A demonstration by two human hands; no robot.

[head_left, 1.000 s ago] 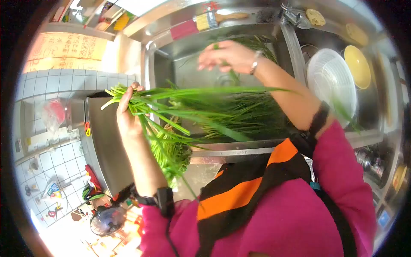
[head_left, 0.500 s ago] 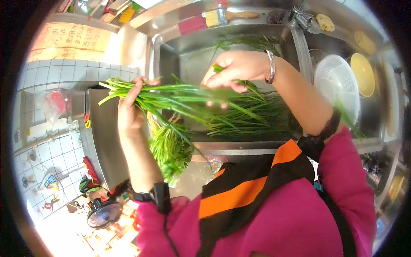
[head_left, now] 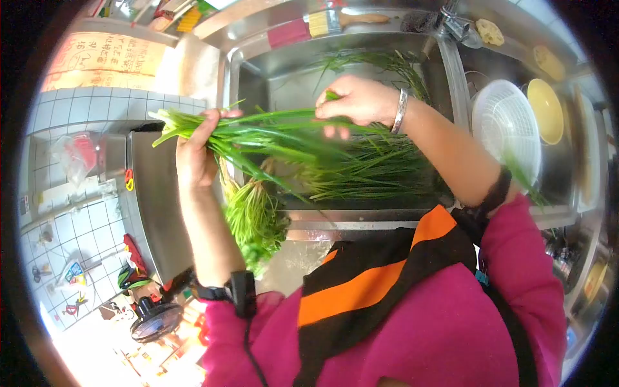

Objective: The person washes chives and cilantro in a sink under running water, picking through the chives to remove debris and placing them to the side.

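Left hand (head_left: 193, 158) closed round a bunch of chives (head_left: 271, 138), gripped near the pale ends and held level above the near left corner of the sink (head_left: 284, 68). Right hand (head_left: 358, 100) closed too, fingers pinching the same bunch further along (leaves blurred just past the grip). More chives (head_left: 367, 174) heaped loose in the sink below, some strands up against the far wall. Another green bundle (head_left: 255, 219) hanging over the sink's front left edge, just beneath the left hand. Brush (head_left: 322, 24) lying on the ledge behind the sink. White colander (head_left: 506, 138) in the next basin to the right, yellow bowl (head_left: 548, 109) just beside it. Tiled wall and a fan (head_left: 155, 319) off to the left, low down.
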